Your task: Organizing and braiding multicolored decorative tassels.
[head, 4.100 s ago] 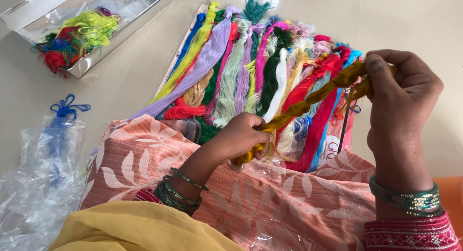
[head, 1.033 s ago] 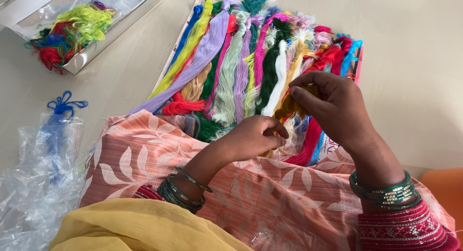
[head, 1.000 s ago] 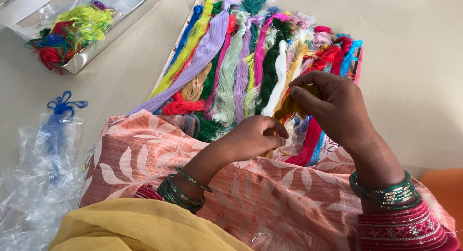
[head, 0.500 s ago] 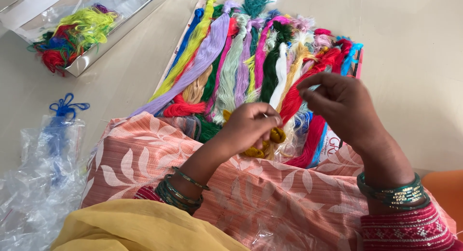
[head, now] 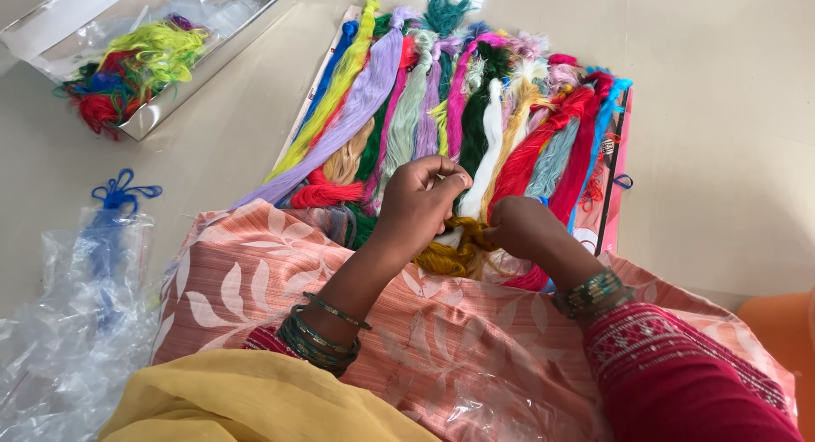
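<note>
Two hands, left hand [head: 420,200] and right hand [head: 522,228], each with its grip closed on a mustard-yellow thread bundle [head: 454,253] over the peach cloth [head: 255,281], just before the row of coloured threads [head: 458,119], the tray [head: 212,56] beyond at the floor's far left.

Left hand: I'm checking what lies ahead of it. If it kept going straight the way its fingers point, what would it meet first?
The left hand points up and right. First in line looks to be the white thread skein, with the dark green skein just beyond, though depth is hard to judge.
</note>
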